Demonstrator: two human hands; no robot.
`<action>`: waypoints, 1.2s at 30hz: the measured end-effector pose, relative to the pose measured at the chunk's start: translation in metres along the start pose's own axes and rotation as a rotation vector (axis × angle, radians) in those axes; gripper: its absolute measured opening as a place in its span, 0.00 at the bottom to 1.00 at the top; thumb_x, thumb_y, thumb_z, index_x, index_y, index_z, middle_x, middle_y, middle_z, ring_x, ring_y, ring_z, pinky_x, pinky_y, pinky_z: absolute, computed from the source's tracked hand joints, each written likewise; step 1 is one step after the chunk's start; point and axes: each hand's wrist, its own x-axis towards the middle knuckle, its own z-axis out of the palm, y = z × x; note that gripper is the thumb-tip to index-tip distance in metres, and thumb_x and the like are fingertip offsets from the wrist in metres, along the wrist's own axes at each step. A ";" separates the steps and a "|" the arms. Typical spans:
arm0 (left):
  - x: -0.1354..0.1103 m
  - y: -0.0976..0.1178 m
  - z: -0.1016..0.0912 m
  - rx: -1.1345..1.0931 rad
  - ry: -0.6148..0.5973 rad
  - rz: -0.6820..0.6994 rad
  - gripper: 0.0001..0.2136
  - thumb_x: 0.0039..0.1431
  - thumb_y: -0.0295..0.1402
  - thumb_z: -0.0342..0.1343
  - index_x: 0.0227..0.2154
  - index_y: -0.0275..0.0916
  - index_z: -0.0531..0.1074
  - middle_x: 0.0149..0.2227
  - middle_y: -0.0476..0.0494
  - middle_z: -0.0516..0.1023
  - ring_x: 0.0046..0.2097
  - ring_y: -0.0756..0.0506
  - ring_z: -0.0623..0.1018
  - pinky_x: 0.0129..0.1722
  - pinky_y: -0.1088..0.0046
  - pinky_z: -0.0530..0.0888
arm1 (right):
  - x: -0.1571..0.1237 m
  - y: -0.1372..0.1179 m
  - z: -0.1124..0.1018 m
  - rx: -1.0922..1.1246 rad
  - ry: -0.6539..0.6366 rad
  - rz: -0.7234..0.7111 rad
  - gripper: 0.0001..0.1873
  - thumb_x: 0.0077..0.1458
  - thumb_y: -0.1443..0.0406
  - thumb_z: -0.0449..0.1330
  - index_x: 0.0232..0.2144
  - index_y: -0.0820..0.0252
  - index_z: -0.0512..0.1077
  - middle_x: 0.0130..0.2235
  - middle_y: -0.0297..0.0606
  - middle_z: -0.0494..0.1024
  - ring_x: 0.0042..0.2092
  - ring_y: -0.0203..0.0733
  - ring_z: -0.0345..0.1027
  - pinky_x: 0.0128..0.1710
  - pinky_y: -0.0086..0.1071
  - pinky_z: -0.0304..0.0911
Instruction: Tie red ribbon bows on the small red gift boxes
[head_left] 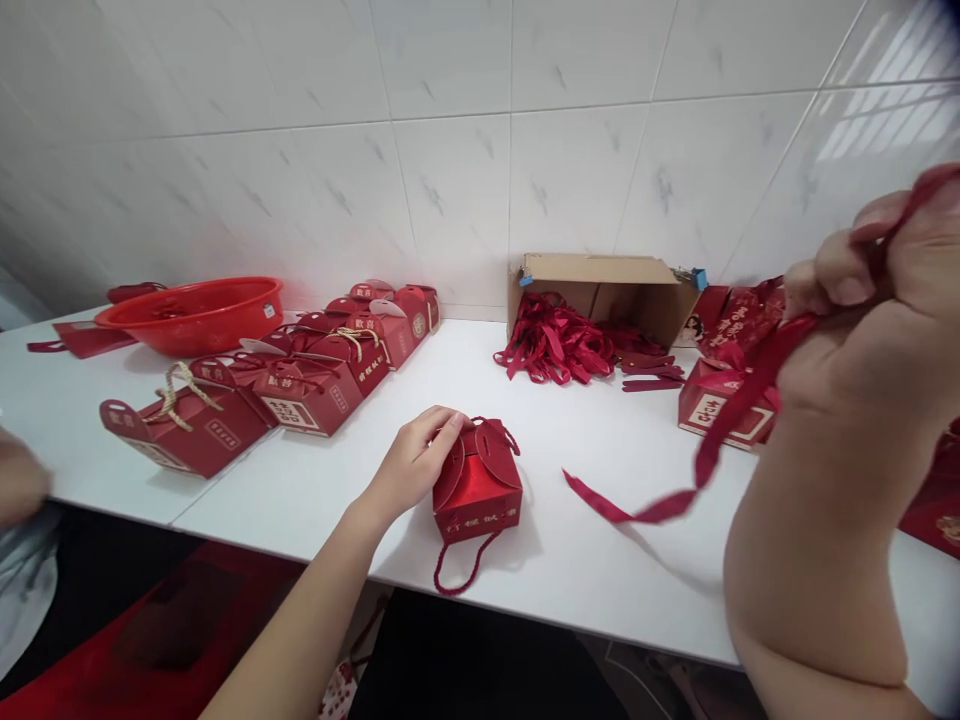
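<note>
A small red gift box [482, 492] with folded top flaps stands near the table's front edge. One of its twisted cord handles hangs down the front, the other lies over the top at the back. My left hand [421, 458] grips the box at its upper left, thumb on the flap; some fingertips are hidden behind it. Raised at the far right, my right hand [870, 270] is closed around a dark red ribbon [721, 425]. The ribbon hangs from the fist in a curve, its loose end above the tabletop to the right of the box.
Finished-looking red boxes [315, 385] stand in rows on the left, beside a red plastic basin [199, 312]. Against the tiled wall, an open cardboard carton [600, 268] spills a heap of red ribbons [559, 340]. Another box [724, 405] is at right. Someone else's arm [21, 478] shows at the left edge.
</note>
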 end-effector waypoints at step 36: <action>-0.014 0.016 0.005 0.006 -0.002 -0.088 0.07 0.56 0.34 0.50 0.25 0.40 0.70 0.50 0.41 0.70 0.54 0.40 0.69 0.55 0.58 0.63 | -0.024 0.005 0.128 -0.480 -0.966 0.048 0.09 0.54 0.66 0.53 0.28 0.59 0.73 0.30 0.36 0.77 0.28 0.35 0.65 0.25 0.27 0.55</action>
